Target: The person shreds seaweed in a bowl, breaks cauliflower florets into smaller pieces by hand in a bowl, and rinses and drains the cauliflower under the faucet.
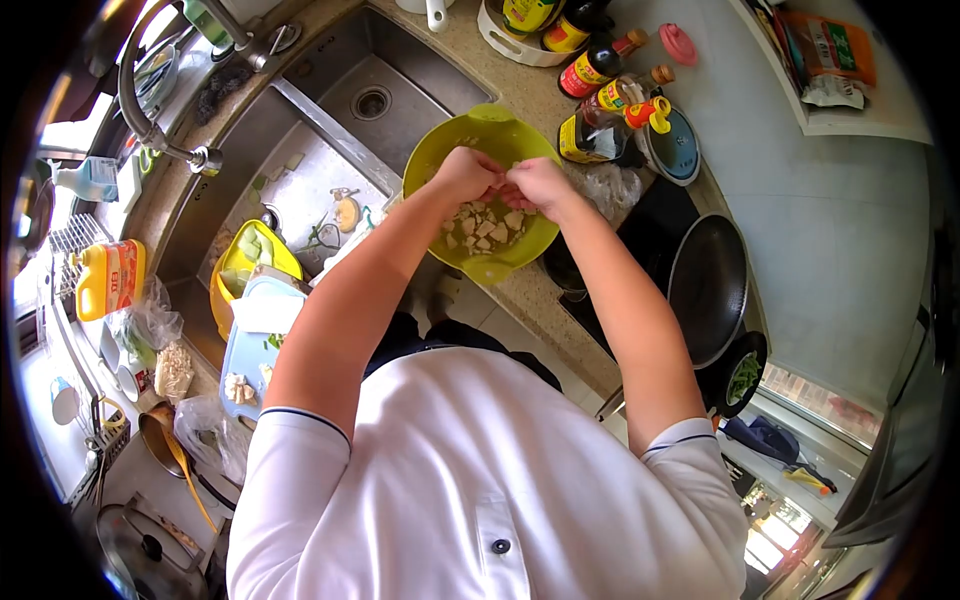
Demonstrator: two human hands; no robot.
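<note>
A green bowl [425, 150] stands at the counter's edge beside the sink, with pale chunks [485, 232] spread over its bottom. Above it my left hand [468, 175] and my right hand [537, 187] meet, fingertips close together. The fingers of both hands are bent and pressed together. Whatever they pinch, if anything, is too small to make out.
Left of the bowl is a double sink [372, 101] with a faucet [205, 160]. Sauce bottles [590, 68] stand behind the bowl, and a black pan [708, 290] lies to the right. A yellow container [285, 258] and a blue board [243, 355] are at the left.
</note>
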